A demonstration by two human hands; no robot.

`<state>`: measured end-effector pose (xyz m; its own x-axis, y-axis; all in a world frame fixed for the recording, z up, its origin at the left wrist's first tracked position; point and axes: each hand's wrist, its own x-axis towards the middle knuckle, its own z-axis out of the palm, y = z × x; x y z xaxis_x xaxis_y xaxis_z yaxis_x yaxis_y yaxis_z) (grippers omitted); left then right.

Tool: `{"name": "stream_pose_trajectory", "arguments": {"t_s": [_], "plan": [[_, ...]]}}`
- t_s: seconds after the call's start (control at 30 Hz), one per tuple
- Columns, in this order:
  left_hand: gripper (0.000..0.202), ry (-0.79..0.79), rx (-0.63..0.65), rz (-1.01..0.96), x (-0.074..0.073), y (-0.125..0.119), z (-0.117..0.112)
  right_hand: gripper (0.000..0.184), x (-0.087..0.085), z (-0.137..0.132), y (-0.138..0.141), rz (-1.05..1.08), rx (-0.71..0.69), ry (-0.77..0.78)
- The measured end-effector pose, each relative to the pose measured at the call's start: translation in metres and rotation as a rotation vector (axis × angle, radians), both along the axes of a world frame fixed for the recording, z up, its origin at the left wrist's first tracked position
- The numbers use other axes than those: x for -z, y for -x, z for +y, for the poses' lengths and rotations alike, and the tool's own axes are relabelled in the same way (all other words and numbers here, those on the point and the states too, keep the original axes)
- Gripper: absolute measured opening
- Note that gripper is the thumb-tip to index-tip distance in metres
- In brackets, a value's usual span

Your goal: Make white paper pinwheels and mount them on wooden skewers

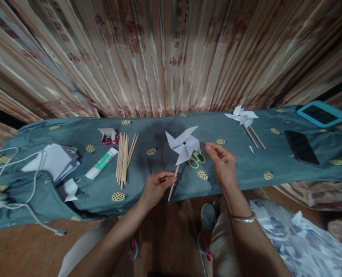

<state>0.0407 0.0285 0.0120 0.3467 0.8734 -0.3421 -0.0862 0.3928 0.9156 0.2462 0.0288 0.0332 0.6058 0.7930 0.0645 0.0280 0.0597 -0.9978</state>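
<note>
A white paper pinwheel (185, 142) with a dark round pin at its centre stands on a thin wooden stick (171, 190) in the middle of the view. My left hand (159, 186) pinches that stick below the blades. Just right of the pinwheel is my right hand (223, 159), its fingers curled together close to a blade's edge; I see nothing in them, and a small gap seems to separate them from the paper. Scissors with yellow-green handles (196, 160) lie behind the pinwheel, their blades hidden by it.
On the cloth-covered table (142, 173) lie wooden sticks (123, 159), a glue stick (101, 163), an open box of pins (109, 136), and stacked paper (54, 161). Toward the right are more pinwheels (243, 115), a phone (301, 147) and a blue-framed device (321, 114). A white cable (34, 188) hangs over the left edge; a bag of paper scraps (306, 238) sits below right.
</note>
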Motion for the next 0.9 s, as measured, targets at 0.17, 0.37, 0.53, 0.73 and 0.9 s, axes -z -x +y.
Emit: {"name": "stream_pose_trajectory", "arguments": {"t_s": [0.17,0.37,0.53,0.73,0.9], "plan": [[0.026,0.006,-0.013,0.006,0.001,0.001,0.0,0.022,-0.001,0.001,0.004,0.06,-0.044,0.03],[0.028,0.004,-0.016,-0.001,0.001,0.0,0.0,0.022,-0.005,0.002,0.007,0.103,-0.049,0.062],[0.03,-0.002,-0.028,0.002,0.0,0.0,0.001,0.021,-0.005,0.002,0.009,0.095,-0.075,0.075],[0.029,-0.006,-0.049,0.0,0.002,-0.001,0.001,0.02,-0.007,0.001,0.013,0.111,-0.115,0.11],[0.028,0.001,-0.053,-0.009,0.003,-0.001,0.001,0.02,-0.007,-0.002,0.015,0.146,-0.134,0.123]]}}
